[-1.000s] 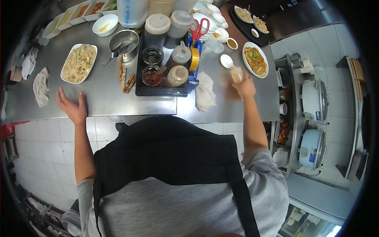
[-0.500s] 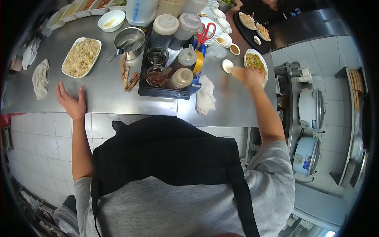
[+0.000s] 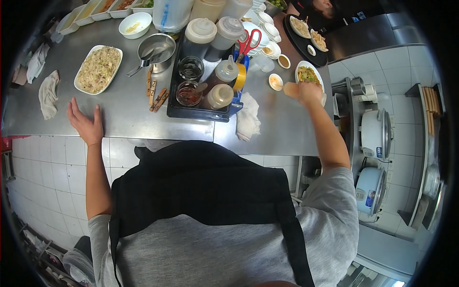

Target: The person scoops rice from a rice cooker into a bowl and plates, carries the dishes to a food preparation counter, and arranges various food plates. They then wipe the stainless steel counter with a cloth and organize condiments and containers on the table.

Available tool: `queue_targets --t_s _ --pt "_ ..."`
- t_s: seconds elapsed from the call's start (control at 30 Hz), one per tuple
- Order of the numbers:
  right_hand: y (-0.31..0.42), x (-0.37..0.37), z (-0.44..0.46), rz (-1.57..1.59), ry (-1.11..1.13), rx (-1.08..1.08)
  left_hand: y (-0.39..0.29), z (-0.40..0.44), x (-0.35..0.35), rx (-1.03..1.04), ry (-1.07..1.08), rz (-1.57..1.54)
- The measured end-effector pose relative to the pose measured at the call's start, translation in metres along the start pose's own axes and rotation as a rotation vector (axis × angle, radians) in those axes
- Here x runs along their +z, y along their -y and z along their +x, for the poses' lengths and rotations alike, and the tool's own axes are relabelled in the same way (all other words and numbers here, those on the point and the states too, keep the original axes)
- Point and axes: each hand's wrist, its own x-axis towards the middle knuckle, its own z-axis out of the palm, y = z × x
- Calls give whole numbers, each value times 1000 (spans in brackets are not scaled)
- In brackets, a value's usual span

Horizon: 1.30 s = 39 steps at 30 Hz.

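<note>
My left hand (image 3: 88,124) rests on the near edge of the steel counter (image 3: 138,125), fingers spread, holding nothing. Beyond it is a white oval plate of fried rice (image 3: 98,69). At the right, my right hand (image 3: 310,92) is closed around a squeeze bottle (image 3: 291,90) with pale orange contents, tilted so that its tip points left. Just off that tip is a small white sauce dish (image 3: 276,82) with orange sauce in it. A white plate of food topped with chopped greens (image 3: 307,73) lies partly hidden behind this hand.
A black tray (image 3: 198,113) of sauce bottles and jars stands mid-counter, with red-handled scissors (image 3: 249,40) beside it. White cloths (image 3: 248,117) lie about. A saucepan (image 3: 157,49) is left of the tray. Another person (image 3: 325,7) is at the far side, near a round black tray (image 3: 299,44).
Orange sauce now shows in the small dish, which looked mostly white before. My right hand and the bottle have shifted slightly right. The left hand has stayed put.
</note>
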Motion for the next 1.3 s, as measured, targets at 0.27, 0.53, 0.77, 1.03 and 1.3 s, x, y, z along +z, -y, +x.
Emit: queue_targets --t_s 0.27,0.53,0.77,1.03,1.3 --pt "-1 -4 -2 17 70 -2 1 -1 1 -2 -2 3" --pt "0 7 -4 87 42 22 1 -1 1 -9 2 8" --pt "3 18 -13 210 60 105 1 -1 1 0 1 11" --pt "6 51 -27 499 85 266 0 0 -1 -6 -1 3" --pt "29 90 -38 1751 -16 365 12 21 -29 -45 -75 -280"
